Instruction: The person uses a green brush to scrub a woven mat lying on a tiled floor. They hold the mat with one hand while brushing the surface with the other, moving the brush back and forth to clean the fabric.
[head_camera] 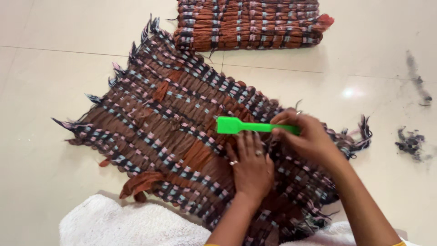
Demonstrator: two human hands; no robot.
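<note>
my left hand (pixel 251 169) lies flat, fingers spread, pressing on the brown woven rag mat with pink and blue strips (pixel 182 132) spread on the pale tiled floor (pixel 54 82). my right hand (pixel 306 135) is closed round the handle of a bright green flat plastic tool (pixel 248 126), held just above the mat. a second folded mat of the same weave (pixel 248 23) lies beyond. dark thread scraps (pixel 411 142) sit well apart to the right. a white towel (pixel 132 223) covers the near edge.
</note>
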